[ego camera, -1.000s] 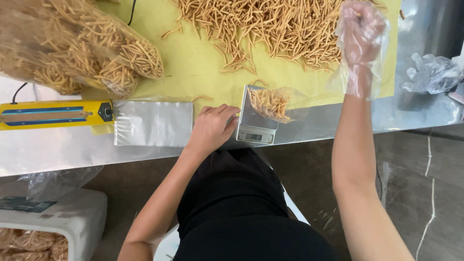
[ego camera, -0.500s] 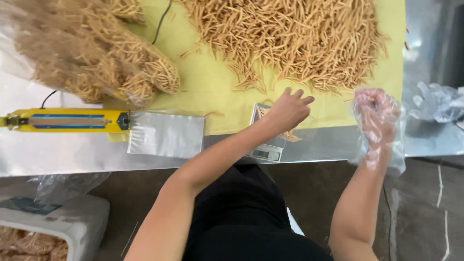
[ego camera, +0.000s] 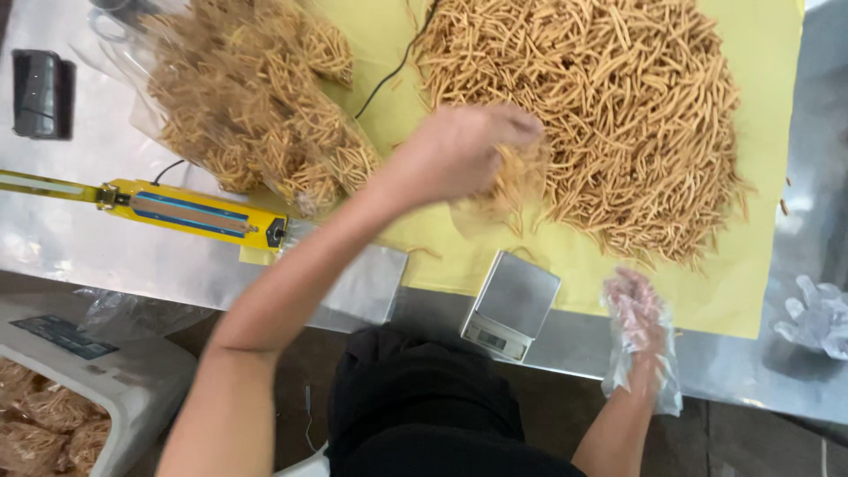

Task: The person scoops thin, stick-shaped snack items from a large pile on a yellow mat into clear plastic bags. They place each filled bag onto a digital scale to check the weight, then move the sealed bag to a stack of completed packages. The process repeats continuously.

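a person's left hand [ego camera: 459, 150] reaches across the desk [ego camera: 106, 247] into the near left edge of a wide heap of thin golden snack sticks [ego camera: 609, 115], its fingers curled around a loose clump of them; motion blur hides how tightly the fingers close. the heap lies on a yellow sheet [ego camera: 742, 291] spread over the far right part of the desk. the right hand [ego camera: 638, 314], covered by a thin clear plastic glove, hangs at the near edge of the desk just right of a small silver digital scale [ego camera: 512, 302]; its fingers are drawn loosely together and hold nothing that can be made out. the scale's pan is bare and sits on the near rim of the yellow sheet. left of the scale lies a flat silvery pouch [ego camera: 367, 283], partly behind the left forearm. further left, a yellow and blue heat sealer [ego camera: 190, 212] stretches along the desk, and beyond it a clear plastic bag [ego camera: 247, 106] bulges with more of the same sticks. a crumpled clear glove [ego camera: 817, 314] rests on the bare metal at the far right.
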